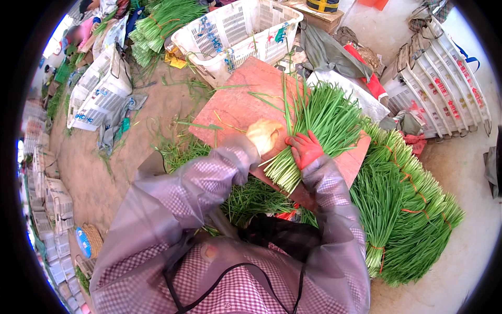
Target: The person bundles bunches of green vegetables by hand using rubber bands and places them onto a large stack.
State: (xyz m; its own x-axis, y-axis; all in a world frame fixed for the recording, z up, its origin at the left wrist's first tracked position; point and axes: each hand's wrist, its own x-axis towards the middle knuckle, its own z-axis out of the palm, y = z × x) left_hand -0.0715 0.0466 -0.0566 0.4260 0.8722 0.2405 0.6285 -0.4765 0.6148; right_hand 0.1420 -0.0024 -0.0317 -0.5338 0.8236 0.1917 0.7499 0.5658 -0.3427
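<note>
A loose bunch of garlic chives (329, 115) lies on a reddish board (230, 107) before me, its pale cut ends toward my body. My right hand (306, 149), in a red glove, grips the bunch near those ends, fingers over the stalks. Just left of it, over the board, is my left hand (263, 136) in a cream-coloured glove. Motion smears it, and its fingers cannot be made out. A few stray chive leaves (266, 101) are scattered on the board.
Tied chive bundles (405, 204) with orange bands are piled at my right. A white plastic crate (240, 31) stands beyond the board, with more chives (162, 26) left of it. Other crates (439, 78) stand at the far right. Chive trimmings (256, 199) lie beneath the board. A person (83, 34) is far left.
</note>
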